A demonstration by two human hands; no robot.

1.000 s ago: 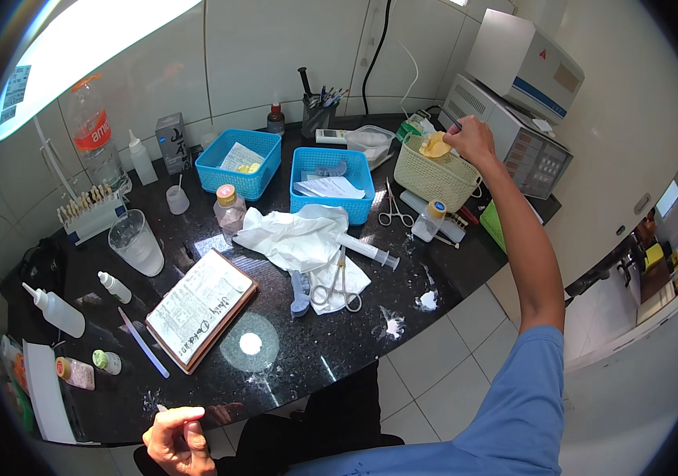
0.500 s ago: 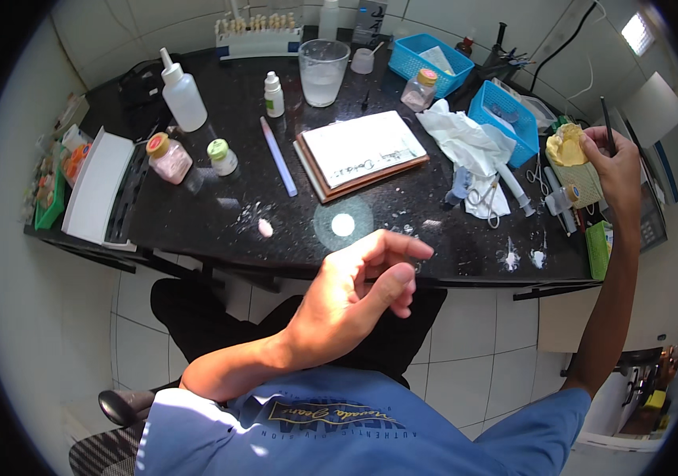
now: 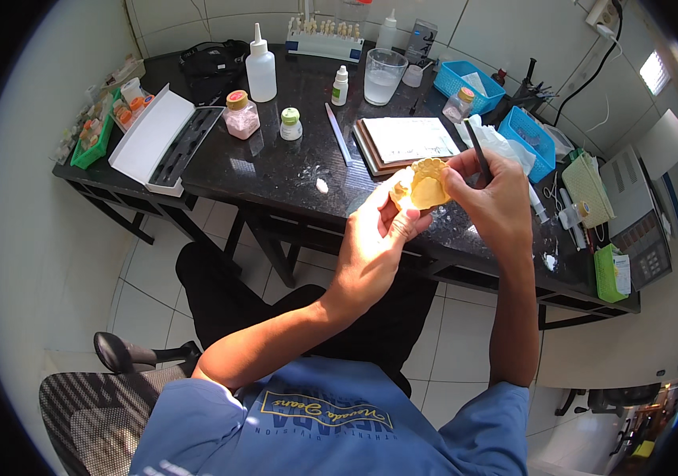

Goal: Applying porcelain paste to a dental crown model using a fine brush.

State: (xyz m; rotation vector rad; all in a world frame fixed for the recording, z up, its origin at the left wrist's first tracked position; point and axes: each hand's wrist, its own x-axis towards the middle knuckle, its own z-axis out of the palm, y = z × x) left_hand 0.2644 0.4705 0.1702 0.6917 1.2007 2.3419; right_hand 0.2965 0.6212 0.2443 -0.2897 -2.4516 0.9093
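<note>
A yellow dental cast point(image 3: 429, 186), arch-shaped with a hollow middle, is held in front of me above the desk's near edge. My left hand point(image 3: 375, 242) is closed round its left side, thumb below. On the right, my right hand point(image 3: 499, 202) pinches the cast's edge with thumb and fingertips. That same hand also keeps a thin black stick-like tool point(image 3: 478, 148), pointing up and slightly left; its lower end is hidden in the fingers. Just behind the cast lies a white notepad point(image 3: 406, 139) on a brown book.
A black desk point(image 3: 275, 178) carries a squeeze bottle point(image 3: 261, 71), a pink powder jar point(image 3: 241, 119), a green-capped jar point(image 3: 291, 125), a cup of cloudy liquid point(image 3: 384, 78) and a lilac stick point(image 3: 338, 135). Blue baskets point(image 3: 531, 144) and white tissue stand at right; an open white case point(image 3: 151, 135) lies left.
My right hand has brought the cast and black tool in from the far right to the middle. My left hand, empty before, now grips the cast too. The view has shifted.
</note>
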